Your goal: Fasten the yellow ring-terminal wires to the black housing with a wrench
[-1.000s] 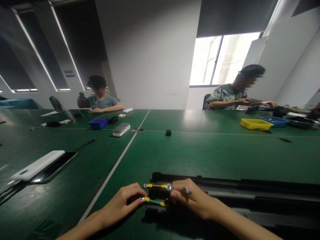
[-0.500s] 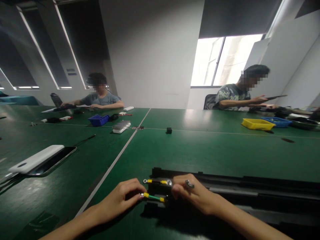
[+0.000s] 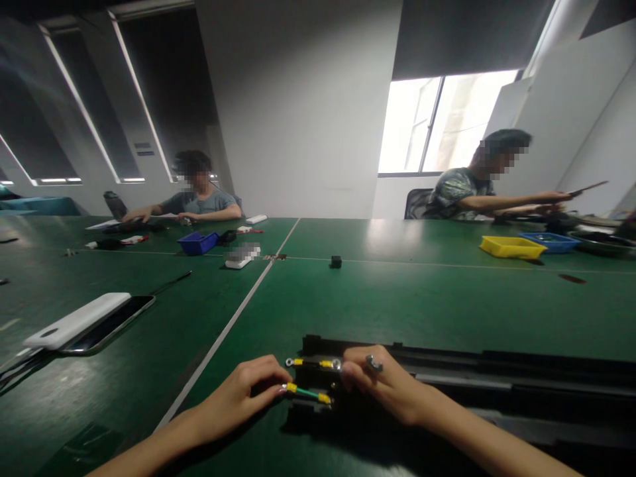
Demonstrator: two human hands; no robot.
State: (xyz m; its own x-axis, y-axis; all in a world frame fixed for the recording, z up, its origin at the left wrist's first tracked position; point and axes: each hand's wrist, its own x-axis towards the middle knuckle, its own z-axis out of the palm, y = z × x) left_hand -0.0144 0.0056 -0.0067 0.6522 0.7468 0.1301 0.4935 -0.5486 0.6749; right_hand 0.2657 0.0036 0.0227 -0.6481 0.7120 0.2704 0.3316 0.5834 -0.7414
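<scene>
Presently: left hand | fingers pinching green wire at its yellow end, steadying it flat on black rail | right hand | fingers closed at yellow wire terminal | rail near tabletop edge, within reach.

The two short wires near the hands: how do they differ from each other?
The far wire looks dark between its yellow sleeves; the near wire is green. The far wire lies level and shows a metal ring at each end; the near wire slants, its left end under the left hand. Both rest on the black part.
</scene>
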